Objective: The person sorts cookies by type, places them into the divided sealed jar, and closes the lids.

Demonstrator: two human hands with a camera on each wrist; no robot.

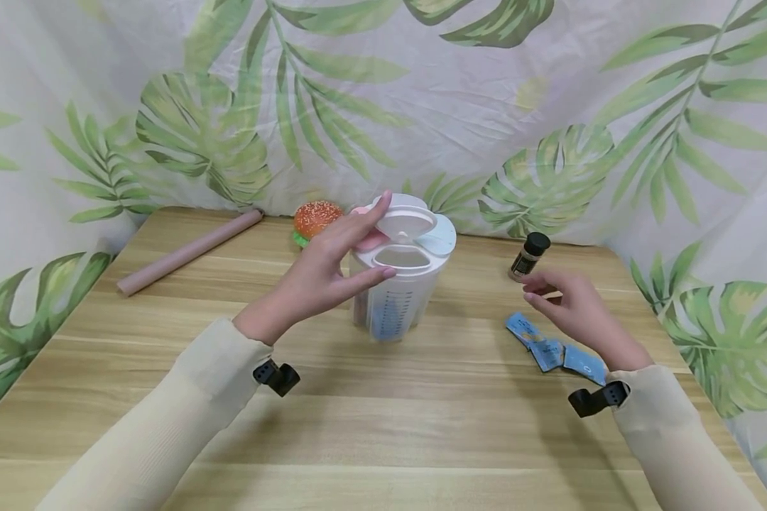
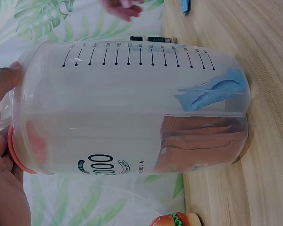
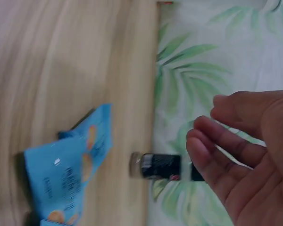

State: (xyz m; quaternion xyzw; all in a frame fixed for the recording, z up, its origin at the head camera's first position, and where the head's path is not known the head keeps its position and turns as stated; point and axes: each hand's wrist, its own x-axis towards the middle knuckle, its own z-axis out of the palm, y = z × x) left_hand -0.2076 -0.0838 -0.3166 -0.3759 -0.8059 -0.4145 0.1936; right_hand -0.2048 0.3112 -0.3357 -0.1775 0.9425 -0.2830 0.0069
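A clear, tall divided storage container (image 1: 393, 309) with measuring marks stands mid-table, its front lid flap raised over an opening. My left hand (image 1: 329, 266) grips its top, thumb at the front rim and fingers by the pink flap (image 1: 371, 240). Through the wall, the left wrist view shows a blue packet (image 2: 212, 89) and brown packets (image 2: 203, 143) in separate compartments. My right hand (image 1: 572, 305), holding nothing, hovers above several blue snack packets (image 1: 546, 353) on the right. Its fingers are loosely bent, as the right wrist view shows.
A black-capped seasoning bottle (image 1: 529, 257) stands just beyond my right hand. Behind the container to the left sits a toy hamburger (image 1: 316, 221). A pinkish rolled tube (image 1: 192, 252) lies at the table's back left. A leaf-print cloth (image 1: 358, 92) hangs along the back edge.
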